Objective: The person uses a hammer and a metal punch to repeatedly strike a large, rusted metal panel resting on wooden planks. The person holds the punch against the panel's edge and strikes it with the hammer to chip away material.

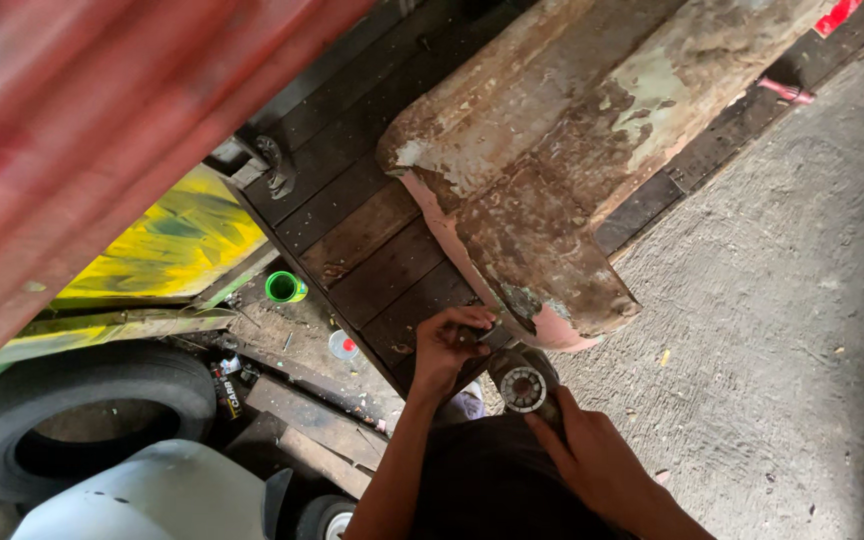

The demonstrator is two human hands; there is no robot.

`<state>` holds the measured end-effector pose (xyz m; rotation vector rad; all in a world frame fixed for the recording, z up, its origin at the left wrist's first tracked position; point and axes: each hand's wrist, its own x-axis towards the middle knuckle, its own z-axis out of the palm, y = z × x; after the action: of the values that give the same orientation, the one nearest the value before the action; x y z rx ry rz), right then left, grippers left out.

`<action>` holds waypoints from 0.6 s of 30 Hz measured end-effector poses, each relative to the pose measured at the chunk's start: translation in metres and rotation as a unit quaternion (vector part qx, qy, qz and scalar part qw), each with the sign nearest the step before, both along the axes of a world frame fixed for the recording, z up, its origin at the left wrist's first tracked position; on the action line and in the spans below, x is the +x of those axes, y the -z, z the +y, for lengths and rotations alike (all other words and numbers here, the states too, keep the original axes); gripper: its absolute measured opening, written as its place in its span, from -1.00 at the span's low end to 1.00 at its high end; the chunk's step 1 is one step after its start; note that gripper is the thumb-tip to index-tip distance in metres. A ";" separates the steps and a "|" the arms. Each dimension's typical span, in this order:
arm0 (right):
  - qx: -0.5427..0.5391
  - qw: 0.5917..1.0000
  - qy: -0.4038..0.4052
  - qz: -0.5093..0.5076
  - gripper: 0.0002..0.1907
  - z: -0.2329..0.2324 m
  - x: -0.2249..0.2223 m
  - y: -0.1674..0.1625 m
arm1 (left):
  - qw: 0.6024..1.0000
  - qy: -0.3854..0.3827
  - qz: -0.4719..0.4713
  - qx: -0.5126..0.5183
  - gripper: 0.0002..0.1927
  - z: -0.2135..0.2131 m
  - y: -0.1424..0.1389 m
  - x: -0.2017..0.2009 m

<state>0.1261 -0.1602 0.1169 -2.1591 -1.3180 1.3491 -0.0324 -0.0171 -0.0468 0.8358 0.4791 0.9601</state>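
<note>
Two hands grip a grinder under the rusty fender.

Two hands, one round metal bearing, one green cup, one small lid, two tyres, one rusty fender.

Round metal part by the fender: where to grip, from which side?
Grip the round part by its outer rim, coming from below, as the right hand does. Its ribbed face points up, and the rusty fender and left hand crowd its far side.
</note>
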 end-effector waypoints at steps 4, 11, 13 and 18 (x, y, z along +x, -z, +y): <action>0.023 1.000 0.015 0.013 -0.53 -0.003 0.001 0.001 | 1.000 -0.017 0.010 0.018 -0.55 -0.004 -0.002 0.001; -0.011 1.000 0.002 0.004 -0.47 0.006 -0.004 -0.009 | 0.998 -0.023 0.005 0.051 -0.56 0.002 -0.006 0.005; -0.010 1.000 -0.006 0.006 -0.49 0.011 -0.008 -0.016 | 0.999 0.000 0.037 -0.025 -0.59 0.002 -0.006 0.005; -0.010 0.998 -0.063 -0.007 -0.51 0.023 -0.019 -0.027 | 0.999 0.016 -0.002 -0.044 -0.63 0.004 -0.010 0.006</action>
<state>0.1073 -0.1369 0.1442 -2.1325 -1.4752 1.4014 -0.0263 -0.0129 -0.0373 0.7603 0.4986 0.9044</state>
